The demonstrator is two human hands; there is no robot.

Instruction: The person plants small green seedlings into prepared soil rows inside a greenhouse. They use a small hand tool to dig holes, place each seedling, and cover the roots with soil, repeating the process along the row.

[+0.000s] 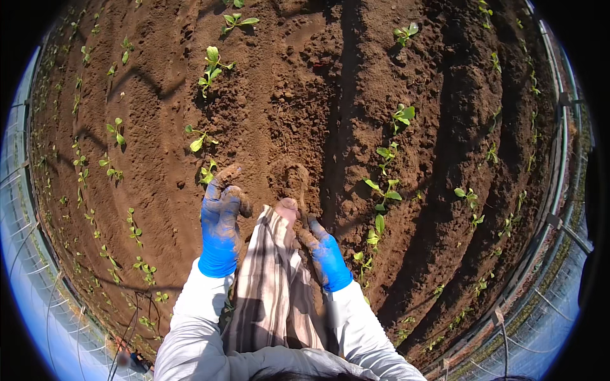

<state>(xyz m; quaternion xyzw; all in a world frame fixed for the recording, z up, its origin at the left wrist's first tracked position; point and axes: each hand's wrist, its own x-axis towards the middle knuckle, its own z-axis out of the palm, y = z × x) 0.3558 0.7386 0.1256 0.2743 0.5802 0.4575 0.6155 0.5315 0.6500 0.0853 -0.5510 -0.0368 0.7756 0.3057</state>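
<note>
My left hand (221,224), in a blue glove caked with soil, is low over the bed with fingers curled and apart from the thumb. Its fingertips are beside a small leafy seedling (207,174); nothing shows between them. Across the furrow, my right hand (326,255) wears a matching muddy glove, fingers pointing down beside my striped garment (267,276). A slender, curved, soil-coloured shape (303,185) runs up from near the right fingertips. Whether it is a tool in that hand is unclear. A pinkish rounded tip (287,209) pokes out past the striped cloth.
Seedlings (209,71) stand in a row ahead of my left hand, and another row (383,190) runs along the right. Loose clods (295,114) fill the furrow between. More planted rows lie on both sides. Metal pipes (562,143) and clear sheeting border the plot.
</note>
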